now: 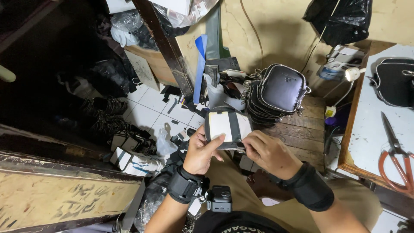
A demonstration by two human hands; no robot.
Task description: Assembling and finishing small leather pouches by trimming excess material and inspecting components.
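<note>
My left hand (202,152) and my right hand (268,152) both grip a small pouch (227,125) turned inside out, white-lined with black edging and a black strap down its middle. A metal zipper runs along its lower edge, pinched under my right fingers. Both wrists wear black bands. Just beyond the pouch, a stack of finished black zipped pouches (278,92) rests on a wooden bench (306,131).
Orange-handled scissors (397,156) lie on a white-topped table at right, beside another black bag (396,81). A small black camera (220,198) hangs at my chest. Black scraps litter the tiled floor (148,108). A wooden board (56,194) sits at left.
</note>
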